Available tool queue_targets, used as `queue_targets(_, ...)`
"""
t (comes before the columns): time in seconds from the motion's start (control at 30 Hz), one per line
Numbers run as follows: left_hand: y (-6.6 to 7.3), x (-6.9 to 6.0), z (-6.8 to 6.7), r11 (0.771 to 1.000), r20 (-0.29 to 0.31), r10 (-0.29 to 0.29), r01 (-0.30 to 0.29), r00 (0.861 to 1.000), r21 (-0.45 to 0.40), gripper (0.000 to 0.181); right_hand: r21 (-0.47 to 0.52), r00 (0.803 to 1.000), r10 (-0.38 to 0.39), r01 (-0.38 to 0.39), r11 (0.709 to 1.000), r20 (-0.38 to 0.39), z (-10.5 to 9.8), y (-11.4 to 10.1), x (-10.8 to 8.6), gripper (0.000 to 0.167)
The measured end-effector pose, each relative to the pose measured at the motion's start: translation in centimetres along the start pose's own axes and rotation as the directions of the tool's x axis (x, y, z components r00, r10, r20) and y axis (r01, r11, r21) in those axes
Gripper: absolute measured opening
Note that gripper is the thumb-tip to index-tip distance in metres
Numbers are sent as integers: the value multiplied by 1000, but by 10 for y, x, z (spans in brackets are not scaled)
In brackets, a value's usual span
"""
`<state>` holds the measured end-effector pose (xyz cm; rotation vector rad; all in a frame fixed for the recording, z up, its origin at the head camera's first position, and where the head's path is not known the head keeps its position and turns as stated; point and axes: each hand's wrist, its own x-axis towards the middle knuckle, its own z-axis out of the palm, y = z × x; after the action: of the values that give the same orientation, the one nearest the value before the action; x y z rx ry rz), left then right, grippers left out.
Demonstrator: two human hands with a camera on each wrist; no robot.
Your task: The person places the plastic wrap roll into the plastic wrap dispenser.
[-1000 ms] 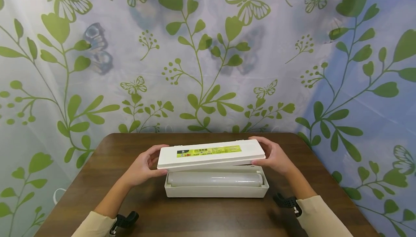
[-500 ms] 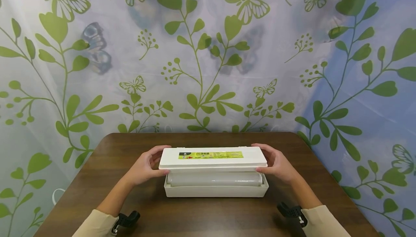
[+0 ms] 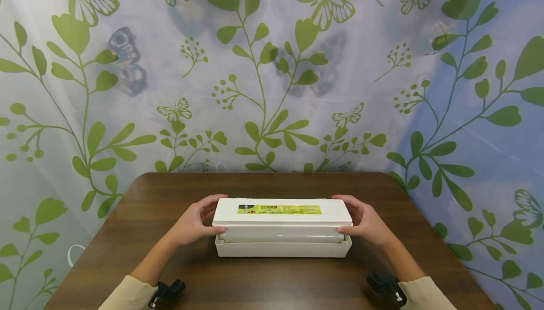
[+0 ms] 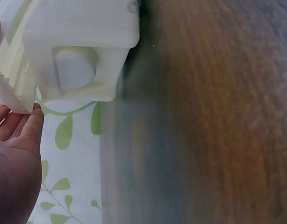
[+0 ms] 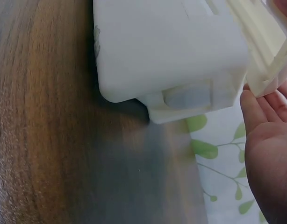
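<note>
A white lid (image 3: 282, 218) with a yellow-green label (image 3: 279, 209) is held above the rear of a white cling film box (image 3: 282, 250). My left hand (image 3: 193, 221) grips the lid's left end, thumb in front and fingers behind. The right hand (image 3: 369, 221) grips its right end in the same way. Below the lid's front edge, a roll of cling film (image 3: 282, 234) shows inside the box. Both wrist views show the lid's hollow underside and the box's end wall (image 4: 80, 70), with fingers on the lid's edge. Whether the lid's back edge touches the box is hidden.
The box stands on a brown wooden table (image 3: 272, 281). Behind the table hangs a pale curtain (image 3: 272, 88) with green leaves and butterflies. Each wrist carries a black strap (image 3: 170, 291).
Both hands have lowered the lid toward the box and levelled it from a tilt with its right end higher. The box has stayed in place.
</note>
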<state>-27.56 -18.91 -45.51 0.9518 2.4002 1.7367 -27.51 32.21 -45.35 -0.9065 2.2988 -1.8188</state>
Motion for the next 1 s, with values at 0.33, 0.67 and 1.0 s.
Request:
queue_targets(0.33,-3,-1,4,999,30,-40,40,999,7,78,16,1000,13,-13,1000,8,-1,4,-4,82)
queue_targets(0.67,-4,-1,6,996,40,-85,85,996,13,76,76,999,12,-14,997,35,-1,12,-7,78)
queue_targets(1.0,-8,-4,4,994,63,-110,109,992,11,75,74,997,69,-70,995,24,4,15,-9,76)
